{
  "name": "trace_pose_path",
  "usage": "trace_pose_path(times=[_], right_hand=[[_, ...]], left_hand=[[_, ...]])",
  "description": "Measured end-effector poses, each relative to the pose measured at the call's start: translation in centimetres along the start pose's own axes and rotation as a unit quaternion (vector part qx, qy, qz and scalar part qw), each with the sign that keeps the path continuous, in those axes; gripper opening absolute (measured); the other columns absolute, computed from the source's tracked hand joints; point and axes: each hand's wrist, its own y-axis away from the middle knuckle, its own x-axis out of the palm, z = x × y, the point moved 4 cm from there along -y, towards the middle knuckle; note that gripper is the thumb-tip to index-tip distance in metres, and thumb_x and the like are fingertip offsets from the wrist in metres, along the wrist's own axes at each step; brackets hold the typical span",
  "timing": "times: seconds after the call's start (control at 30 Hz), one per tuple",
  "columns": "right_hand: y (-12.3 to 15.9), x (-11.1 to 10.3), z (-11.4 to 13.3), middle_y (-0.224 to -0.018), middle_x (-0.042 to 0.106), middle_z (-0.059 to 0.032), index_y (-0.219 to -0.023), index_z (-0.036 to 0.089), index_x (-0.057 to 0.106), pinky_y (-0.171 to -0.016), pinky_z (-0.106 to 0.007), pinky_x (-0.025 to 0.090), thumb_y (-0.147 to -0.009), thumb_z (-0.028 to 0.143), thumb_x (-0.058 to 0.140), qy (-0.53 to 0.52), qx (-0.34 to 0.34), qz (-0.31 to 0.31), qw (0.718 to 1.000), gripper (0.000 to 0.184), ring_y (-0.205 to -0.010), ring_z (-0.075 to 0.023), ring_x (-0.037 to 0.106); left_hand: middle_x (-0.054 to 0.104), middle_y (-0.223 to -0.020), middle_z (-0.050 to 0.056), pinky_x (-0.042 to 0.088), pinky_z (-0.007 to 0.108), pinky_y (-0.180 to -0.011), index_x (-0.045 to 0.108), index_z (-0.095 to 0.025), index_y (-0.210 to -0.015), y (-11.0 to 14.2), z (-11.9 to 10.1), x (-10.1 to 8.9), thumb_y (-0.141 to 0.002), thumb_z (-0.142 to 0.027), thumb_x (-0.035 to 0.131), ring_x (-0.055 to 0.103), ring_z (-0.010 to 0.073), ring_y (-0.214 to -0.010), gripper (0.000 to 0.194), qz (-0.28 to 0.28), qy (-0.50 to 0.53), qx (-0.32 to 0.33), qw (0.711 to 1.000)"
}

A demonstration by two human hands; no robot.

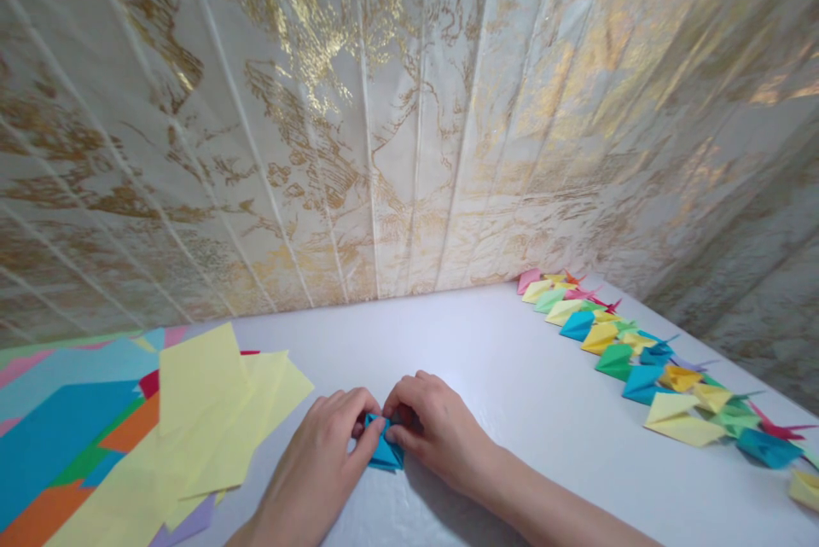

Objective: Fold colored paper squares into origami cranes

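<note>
A small piece of folded blue origami paper (386, 453) lies on the white table, low in the middle of the view. My left hand (333, 436) pinches its left side between thumb and fingers. From the right, my right hand (438, 423) grips the upper right part of the same paper, fingers curled and thumb pressed near the fold. The two hands almost meet above the paper, and their fingertips cover its top part. Its lower edge shows between and below them.
Loose coloured paper sheets (205, 393), mostly yellow, blue and orange, overlap at the left. Rows of folded paper birds (614, 359) in several colours line the table's right edge. A white curtain with gold patterns (358, 146) hangs behind the white table (512, 410).
</note>
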Motion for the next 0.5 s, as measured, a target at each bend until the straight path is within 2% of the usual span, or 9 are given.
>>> trace_pose_path(times=[0.13,0.37,0.43,0.5], right_hand=[[-0.01,-0.11,-0.22,-0.073,0.063,0.0027,-0.085,0.018,0.07,-0.073,-0.026,0.037,-0.073,0.006,0.077,-0.02,0.008,0.0,1.0,0.018,-0.076,-0.016,0.054],[-0.06,-0.05,-0.52,-0.07,0.064,0.0025,-0.078,0.019,0.072,-0.074,-0.026,0.038,-0.078,0.009,0.078,-0.054,0.004,-0.014,0.998,0.011,-0.075,-0.0156,0.055],[-0.03,-0.25,-0.42,-0.068,0.063,0.003,-0.075,0.019,0.07,-0.074,-0.026,0.038,-0.08,0.01,0.076,-0.073,-0.006,-0.016,0.997,0.012,-0.073,-0.0152,0.054],[0.05,-0.62,-0.36,-0.067,0.061,0.0032,-0.074,0.019,0.068,-0.072,-0.025,0.038,-0.083,0.01,0.074,-0.103,-0.014,-0.037,0.994,0.014,-0.072,-0.0148,0.053]], left_hand=[[0.065,-0.078,0.001,0.039,0.034,-0.074,0.061,-0.023,-0.081,-0.03,0.27,0.26,-0.09,-0.024,0.053,0.058,0.0236,-0.077,0.012,-0.021,0.0,-0.004,1.0],[0.064,-0.074,0.001,0.039,0.035,-0.073,0.06,-0.024,-0.074,-0.1,0.25,0.0,-0.093,-0.036,0.053,0.057,0.0235,-0.074,0.023,-0.03,0.027,0.008,0.999],[0.063,-0.075,0.001,0.04,0.035,-0.074,0.059,-0.024,-0.073,-0.11,0.09,-0.12,-0.094,-0.04,0.049,0.057,0.0235,-0.076,0.028,-0.034,0.057,0.011,0.998],[0.065,-0.082,0.002,0.044,0.036,-0.078,0.06,-0.025,-0.081,-0.08,0.06,-0.19,-0.094,-0.044,0.049,0.06,0.0236,-0.082,0.026,-0.048,0.116,-0.005,0.992]])
